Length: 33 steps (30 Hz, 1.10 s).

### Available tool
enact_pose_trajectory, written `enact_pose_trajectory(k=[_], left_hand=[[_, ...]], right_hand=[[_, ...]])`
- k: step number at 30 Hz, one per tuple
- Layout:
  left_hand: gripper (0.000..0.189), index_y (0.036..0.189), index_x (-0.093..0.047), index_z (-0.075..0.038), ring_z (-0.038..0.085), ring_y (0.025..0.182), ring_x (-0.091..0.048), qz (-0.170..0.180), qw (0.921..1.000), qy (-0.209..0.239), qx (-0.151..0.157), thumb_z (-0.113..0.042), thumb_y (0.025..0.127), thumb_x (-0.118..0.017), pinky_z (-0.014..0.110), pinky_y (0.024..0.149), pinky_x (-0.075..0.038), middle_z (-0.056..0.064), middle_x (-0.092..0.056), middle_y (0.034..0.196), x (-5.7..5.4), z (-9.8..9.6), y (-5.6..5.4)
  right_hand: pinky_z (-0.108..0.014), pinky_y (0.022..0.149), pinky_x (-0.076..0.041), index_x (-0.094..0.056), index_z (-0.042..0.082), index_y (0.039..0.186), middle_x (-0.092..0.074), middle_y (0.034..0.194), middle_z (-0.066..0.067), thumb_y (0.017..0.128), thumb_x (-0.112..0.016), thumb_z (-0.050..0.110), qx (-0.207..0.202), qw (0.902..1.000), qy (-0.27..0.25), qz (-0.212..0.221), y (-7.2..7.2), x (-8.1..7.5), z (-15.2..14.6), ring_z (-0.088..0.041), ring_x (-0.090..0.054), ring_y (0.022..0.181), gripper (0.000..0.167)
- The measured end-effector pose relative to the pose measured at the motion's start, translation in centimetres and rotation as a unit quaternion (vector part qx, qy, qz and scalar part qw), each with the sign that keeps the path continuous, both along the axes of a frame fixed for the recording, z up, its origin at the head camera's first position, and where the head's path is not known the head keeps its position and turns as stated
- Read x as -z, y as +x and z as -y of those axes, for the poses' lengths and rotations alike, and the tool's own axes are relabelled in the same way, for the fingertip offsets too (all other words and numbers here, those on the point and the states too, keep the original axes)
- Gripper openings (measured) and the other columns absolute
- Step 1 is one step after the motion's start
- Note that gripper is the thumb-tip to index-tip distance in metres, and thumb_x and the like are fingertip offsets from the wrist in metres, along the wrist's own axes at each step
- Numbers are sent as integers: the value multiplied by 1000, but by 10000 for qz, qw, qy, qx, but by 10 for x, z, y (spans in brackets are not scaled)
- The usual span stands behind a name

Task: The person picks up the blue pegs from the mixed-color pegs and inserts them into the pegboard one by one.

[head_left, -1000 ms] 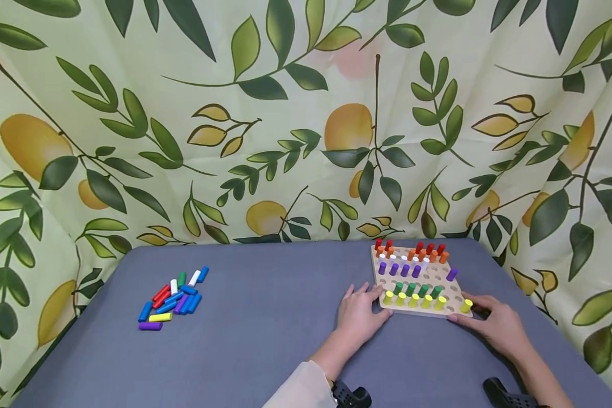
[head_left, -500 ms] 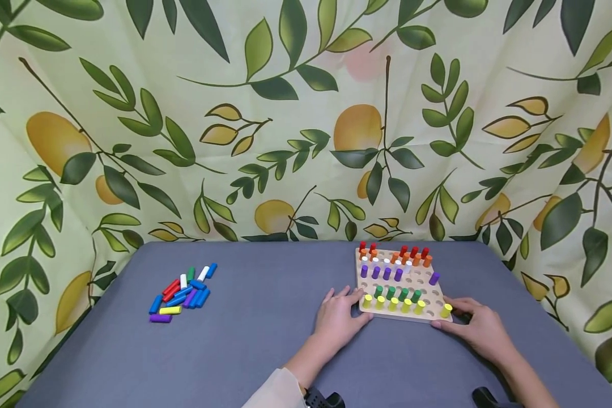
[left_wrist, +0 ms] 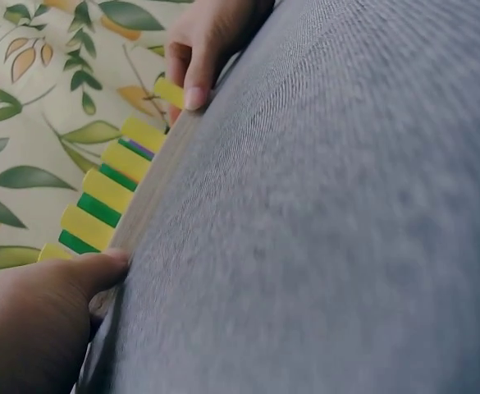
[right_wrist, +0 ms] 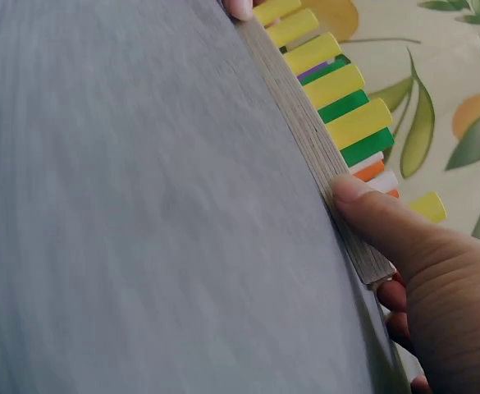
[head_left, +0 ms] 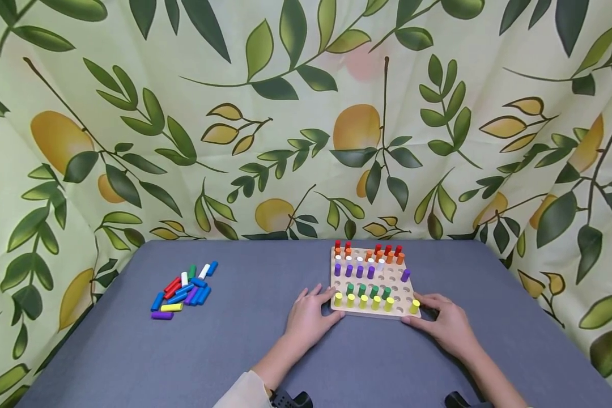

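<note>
1. At the bottom edge of the head view, a pale sleeve (head_left: 242, 391) covers the left forearm; a black wrist device (head_left: 293, 400) sits beside it.
2. Right of centre, the left hand (head_left: 308, 314) grasps the pegboard (head_left: 374, 281) at its near left corner, thumb against the front edge.
3. The right hand (head_left: 445, 324) grips the board's near right corner, its thumb also on the front edge.
4. Across the board's front stand yellow pegs (head_left: 363, 301), five together and one apart at the right, with four green pegs (head_left: 362, 290) behind.
5. Farther back come purple pegs (head_left: 359, 272), white pegs (head_left: 359, 260), orange pegs (head_left: 379, 256) and red pegs (head_left: 388, 249).
6. Left of centre, loose pegs (head_left: 185, 289) of several colours lie heaped on the grey tabletop (head_left: 255, 294).
7. Fruit-and-leaf cloth (head_left: 306, 170) fills the upper frame.
</note>
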<state>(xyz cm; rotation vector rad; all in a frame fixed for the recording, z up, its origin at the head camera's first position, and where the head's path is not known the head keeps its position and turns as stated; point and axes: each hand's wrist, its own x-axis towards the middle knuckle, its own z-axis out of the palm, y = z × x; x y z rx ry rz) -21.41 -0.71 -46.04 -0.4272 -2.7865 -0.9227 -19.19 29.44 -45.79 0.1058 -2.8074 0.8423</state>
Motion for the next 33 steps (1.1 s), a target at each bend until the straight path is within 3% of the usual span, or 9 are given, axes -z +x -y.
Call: enact_pose_trajectory(k=[18, 33], left_hand=[[56, 131, -69, -15, 36, 136, -56, 38, 9986, 161, -505, -39, 82, -83, 59, 113, -41, 10, -69, 134, -2, 51, 0], [59, 131, -69, -13, 48, 130, -57, 26, 9947, 112, -1021, -38, 81, -85, 64, 104, -47, 23, -62, 138, -6, 92, 0]], right_hand=[[-62, 102, -44, -63, 4, 136, -66, 127, -22, 81, -82, 49, -252, 9995, -144, 111, -23, 0, 56, -42, -57, 123, 74], [-55, 100, -47, -65, 3, 133, -68, 123, -19, 81, -84, 41, -507, 9982, -286, -124, -43, 3, 105, -37, -60, 118, 68]])
